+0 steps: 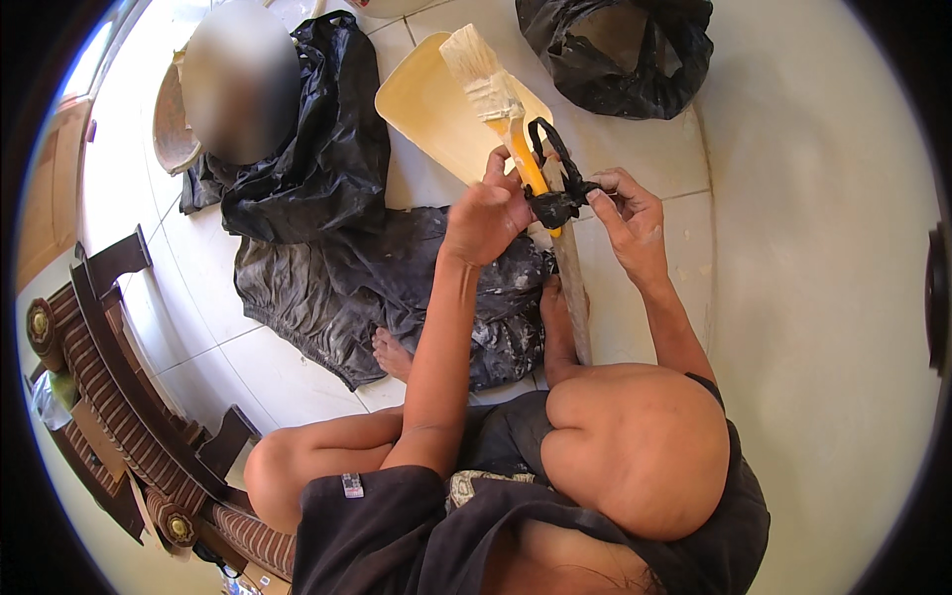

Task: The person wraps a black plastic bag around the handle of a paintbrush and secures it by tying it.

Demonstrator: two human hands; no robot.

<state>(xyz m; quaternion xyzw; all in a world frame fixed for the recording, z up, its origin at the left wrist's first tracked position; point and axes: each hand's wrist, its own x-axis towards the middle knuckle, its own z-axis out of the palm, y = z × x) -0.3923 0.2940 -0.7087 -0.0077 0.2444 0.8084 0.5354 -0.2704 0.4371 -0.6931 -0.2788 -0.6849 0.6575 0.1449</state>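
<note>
A paintbrush (pixel 529 164) with a yellow handle and pale, paint-caked bristles lies against a long grey stick (pixel 572 288). Where the two overlap, a black plastic strip (pixel 555 208) is wound around them in a knotted bunch, with a loop standing up. My left hand (pixel 486 220) grips the brush handle at the binding from the left; some of its fingers are hidden behind. On the other side, my right hand (pixel 635 223) pinches an end of the black strip between thumb and fingers. The stick slants down toward my right foot.
Beyond the brush lies a cream plastic tub (pixel 416 89). A black plastic bag (pixel 674 89) stands at the far right. Dark crumpled cloth (pixel 307 288) and black plastic sheeting (pixel 337 129) cover tiles at left, beside a blurred patch. Carved wooden furniture (pixel 139 367) stands at left.
</note>
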